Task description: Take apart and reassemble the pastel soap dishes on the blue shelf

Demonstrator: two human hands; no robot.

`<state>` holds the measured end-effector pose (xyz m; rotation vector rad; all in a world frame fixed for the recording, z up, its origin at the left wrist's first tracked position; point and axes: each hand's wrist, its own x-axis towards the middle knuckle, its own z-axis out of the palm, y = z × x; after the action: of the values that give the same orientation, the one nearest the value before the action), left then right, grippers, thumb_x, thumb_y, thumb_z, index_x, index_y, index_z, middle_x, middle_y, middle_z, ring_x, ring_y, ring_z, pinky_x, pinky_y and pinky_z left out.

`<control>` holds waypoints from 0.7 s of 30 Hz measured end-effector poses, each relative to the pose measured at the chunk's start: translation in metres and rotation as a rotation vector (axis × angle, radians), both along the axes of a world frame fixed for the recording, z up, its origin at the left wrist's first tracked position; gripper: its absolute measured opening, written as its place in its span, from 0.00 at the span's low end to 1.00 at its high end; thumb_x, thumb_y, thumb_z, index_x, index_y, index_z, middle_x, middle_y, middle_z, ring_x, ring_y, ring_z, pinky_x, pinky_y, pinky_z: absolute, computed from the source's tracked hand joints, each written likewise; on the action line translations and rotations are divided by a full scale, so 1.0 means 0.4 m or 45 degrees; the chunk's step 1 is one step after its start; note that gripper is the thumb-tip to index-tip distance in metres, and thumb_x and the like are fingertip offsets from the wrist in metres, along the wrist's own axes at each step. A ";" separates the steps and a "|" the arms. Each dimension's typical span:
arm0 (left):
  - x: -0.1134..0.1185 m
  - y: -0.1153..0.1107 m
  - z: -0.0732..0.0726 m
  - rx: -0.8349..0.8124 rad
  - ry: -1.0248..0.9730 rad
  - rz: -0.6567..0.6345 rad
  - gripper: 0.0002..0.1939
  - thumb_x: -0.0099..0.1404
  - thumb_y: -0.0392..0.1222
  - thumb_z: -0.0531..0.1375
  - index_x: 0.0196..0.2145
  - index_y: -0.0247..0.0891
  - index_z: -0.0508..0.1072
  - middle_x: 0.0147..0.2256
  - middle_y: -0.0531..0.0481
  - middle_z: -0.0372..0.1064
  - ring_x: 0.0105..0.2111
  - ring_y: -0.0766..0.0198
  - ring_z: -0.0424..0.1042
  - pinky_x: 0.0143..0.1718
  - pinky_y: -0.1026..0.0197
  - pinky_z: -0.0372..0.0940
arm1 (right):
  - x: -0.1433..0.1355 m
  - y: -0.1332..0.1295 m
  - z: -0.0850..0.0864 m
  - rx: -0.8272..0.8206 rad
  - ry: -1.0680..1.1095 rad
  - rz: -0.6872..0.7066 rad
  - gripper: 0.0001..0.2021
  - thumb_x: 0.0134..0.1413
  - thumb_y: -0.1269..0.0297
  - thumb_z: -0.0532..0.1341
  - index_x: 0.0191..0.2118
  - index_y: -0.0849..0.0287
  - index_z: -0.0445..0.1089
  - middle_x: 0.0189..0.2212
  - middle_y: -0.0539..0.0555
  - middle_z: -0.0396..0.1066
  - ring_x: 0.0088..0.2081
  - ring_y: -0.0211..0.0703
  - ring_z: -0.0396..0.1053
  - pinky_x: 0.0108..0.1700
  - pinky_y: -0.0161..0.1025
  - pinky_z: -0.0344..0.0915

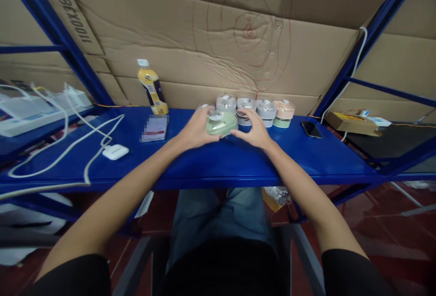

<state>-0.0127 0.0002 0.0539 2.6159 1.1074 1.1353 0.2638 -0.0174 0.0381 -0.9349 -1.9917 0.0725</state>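
We see both hands out over the blue bench, meeting at a small pale-green container that sits on the bench top near its back edge. The left hand wraps the container's left side, its grip clamped on it with fingers curled around the wall. The right hand touches the right side of the same container; its fingers are spread and loosely curved, and we cannot tell whether that grip truly closes on it or only rests against it.

Just behind the container stands a row of similar small containers with clear lids, white ones and one peach over green at the right end, lined up against the cardboard wall. A yellow bottle leans to the left of the row, with a flat card lying before it. A white earbud case and white cables lie far left; a dark phone lies to the right.
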 end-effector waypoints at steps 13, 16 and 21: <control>0.064 0.005 -0.090 -0.247 -0.029 -0.513 0.60 0.54 0.51 0.76 0.77 0.39 0.55 0.71 0.31 0.66 0.68 0.34 0.71 0.69 0.37 0.67 | 0.012 -0.016 0.002 -0.328 -0.242 0.123 0.41 0.53 0.39 0.75 0.68 0.54 0.71 0.57 0.61 0.80 0.56 0.63 0.78 0.62 0.59 0.73; 0.056 -0.003 -0.096 -0.220 0.000 -0.462 0.59 0.57 0.54 0.75 0.79 0.38 0.55 0.70 0.30 0.65 0.69 0.33 0.69 0.71 0.36 0.65 | 0.070 0.009 0.009 -0.410 -0.108 0.021 0.34 0.61 0.36 0.69 0.64 0.55 0.73 0.51 0.60 0.82 0.50 0.61 0.79 0.57 0.60 0.76; 0.051 -0.022 -0.103 -0.201 0.195 -0.373 0.30 0.70 0.58 0.66 0.65 0.43 0.80 0.62 0.36 0.68 0.68 0.37 0.68 0.73 0.34 0.62 | 0.159 0.049 0.008 -0.500 0.104 -0.188 0.36 0.66 0.30 0.61 0.66 0.53 0.72 0.48 0.61 0.81 0.49 0.61 0.79 0.56 0.64 0.77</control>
<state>0.0078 -0.0086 0.0125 2.6602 0.7634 0.7689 0.3274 0.0023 0.0411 -1.3034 -1.8601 0.4247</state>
